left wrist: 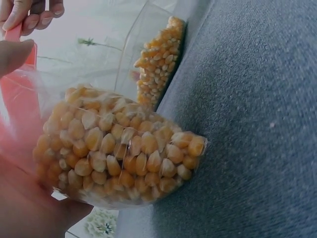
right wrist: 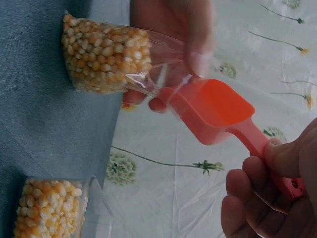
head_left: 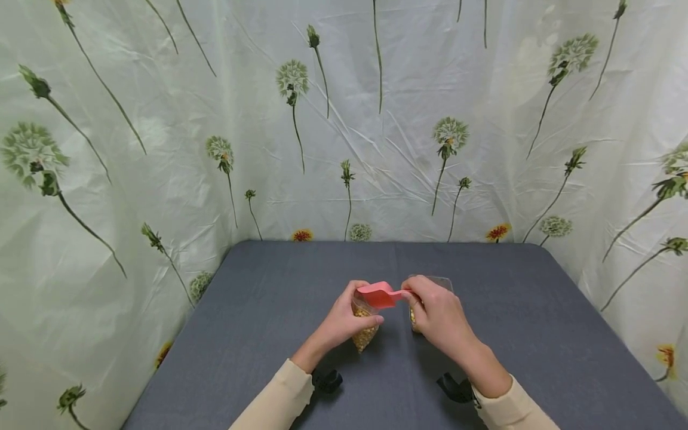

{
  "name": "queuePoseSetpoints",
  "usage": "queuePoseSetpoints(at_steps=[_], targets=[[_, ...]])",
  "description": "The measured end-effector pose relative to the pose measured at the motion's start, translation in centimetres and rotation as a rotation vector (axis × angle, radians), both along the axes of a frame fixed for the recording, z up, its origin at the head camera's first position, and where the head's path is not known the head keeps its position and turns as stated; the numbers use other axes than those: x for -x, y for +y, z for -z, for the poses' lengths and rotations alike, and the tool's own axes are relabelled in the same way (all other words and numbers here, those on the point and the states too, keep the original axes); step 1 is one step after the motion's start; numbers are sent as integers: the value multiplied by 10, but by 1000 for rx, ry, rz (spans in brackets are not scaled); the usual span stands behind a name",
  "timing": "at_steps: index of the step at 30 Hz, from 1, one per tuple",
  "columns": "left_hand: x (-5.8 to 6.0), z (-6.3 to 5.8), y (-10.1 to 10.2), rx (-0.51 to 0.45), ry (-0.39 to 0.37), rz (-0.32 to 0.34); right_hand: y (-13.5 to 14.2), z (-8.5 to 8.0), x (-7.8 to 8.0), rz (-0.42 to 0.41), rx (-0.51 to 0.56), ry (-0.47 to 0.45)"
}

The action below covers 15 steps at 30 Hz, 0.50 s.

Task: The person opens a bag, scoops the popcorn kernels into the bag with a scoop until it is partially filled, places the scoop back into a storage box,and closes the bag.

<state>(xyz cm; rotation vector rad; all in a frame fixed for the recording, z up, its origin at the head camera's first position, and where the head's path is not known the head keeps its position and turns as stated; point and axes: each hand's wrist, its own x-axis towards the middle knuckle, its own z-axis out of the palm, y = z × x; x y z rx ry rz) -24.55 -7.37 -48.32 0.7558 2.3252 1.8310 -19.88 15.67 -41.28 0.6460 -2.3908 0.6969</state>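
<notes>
My left hand (head_left: 346,316) grips a clear plastic bag (left wrist: 124,148) near its mouth. Yellow corn kernels fill the lower part of the bag, which hangs close over the table. With thumb and fingers, my right hand (head_left: 438,313) holds the handle of a pink scoop (right wrist: 213,111). The scoop's front lip reaches into the bag's mouth, tilted toward it, and no kernels show in its bowl. Under and behind my right hand stands a clear plastic container (right wrist: 96,203) with more corn kernels (left wrist: 161,62) in it, partly hidden in the head view.
A dark grey cloth covers the table (head_left: 258,292). Behind it and along both sides hangs a pale curtain (head_left: 344,137) printed with dandelions. Black straps (head_left: 455,388) sit around both wrists, near the cream sleeves (head_left: 282,394).
</notes>
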Motion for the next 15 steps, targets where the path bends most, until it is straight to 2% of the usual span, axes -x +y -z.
queuePoseSetpoints(at_steps=[6,15], targets=[[-1,0,2,11,5,-28,10,-10,0,-3,66,-59],[2,3,1,15,57,10,33,-22,2,38,109,-102]])
